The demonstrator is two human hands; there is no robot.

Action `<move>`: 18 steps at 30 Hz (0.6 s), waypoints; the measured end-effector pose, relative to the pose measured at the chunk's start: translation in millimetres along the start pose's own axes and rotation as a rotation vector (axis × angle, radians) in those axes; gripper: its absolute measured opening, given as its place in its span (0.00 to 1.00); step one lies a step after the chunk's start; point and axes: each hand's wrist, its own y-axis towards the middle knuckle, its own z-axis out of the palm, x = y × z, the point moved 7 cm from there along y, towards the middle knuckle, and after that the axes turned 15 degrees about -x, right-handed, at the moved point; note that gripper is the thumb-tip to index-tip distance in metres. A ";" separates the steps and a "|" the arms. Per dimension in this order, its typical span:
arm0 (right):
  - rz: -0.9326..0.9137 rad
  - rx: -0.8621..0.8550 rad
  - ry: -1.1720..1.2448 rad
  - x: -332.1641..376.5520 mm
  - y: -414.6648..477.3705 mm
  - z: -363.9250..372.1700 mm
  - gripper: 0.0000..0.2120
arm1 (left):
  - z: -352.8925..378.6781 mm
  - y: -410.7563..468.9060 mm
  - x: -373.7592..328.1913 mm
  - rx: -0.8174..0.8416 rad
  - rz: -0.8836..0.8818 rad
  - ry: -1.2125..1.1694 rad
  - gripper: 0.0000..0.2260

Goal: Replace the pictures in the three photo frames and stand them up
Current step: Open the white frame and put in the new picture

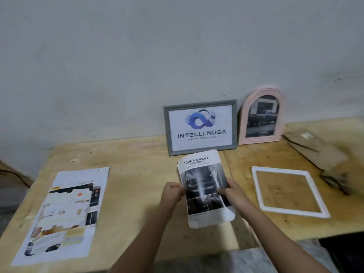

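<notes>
Both my hands hold a printed picture (204, 186) headed "TOUGH & AGILE" above the table's middle; my left hand (172, 191) pinches its left edge and my right hand (231, 189) its right edge. A grey frame (201, 126) with a logo print stands against the wall behind it. To its right a pink arched frame (261, 116) with a dark car picture also stands upright. A white rectangular frame (289, 191) lies flat on the table at the right, with bare wood showing through it.
A large sheet of cut-up printed pictures (63, 211) lies flat at the left of the wooden table (137, 174). Brown backing boards (315, 148) lie at the far right. The grey wall runs close behind the frames.
</notes>
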 end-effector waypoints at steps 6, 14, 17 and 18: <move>-0.202 -0.199 0.045 -1.7 24.7 -174.3 0.11 | 169.3 -63.1 -26.7 0.279 -0.070 -0.233 0.14; -0.543 -0.275 -0.517 -41.0 14.2 -269.0 0.24 | 294.5 -122.7 -51.7 0.512 -0.241 -0.428 0.21; -0.622 -0.252 -0.736 -63.0 21.8 -271.3 0.25 | 294.6 -122.2 -43.0 0.434 -0.168 -0.331 0.14; -0.611 -0.222 -0.776 -71.9 26.2 -269.6 0.24 | 292.9 -118.9 -38.0 0.411 -0.151 -0.294 0.13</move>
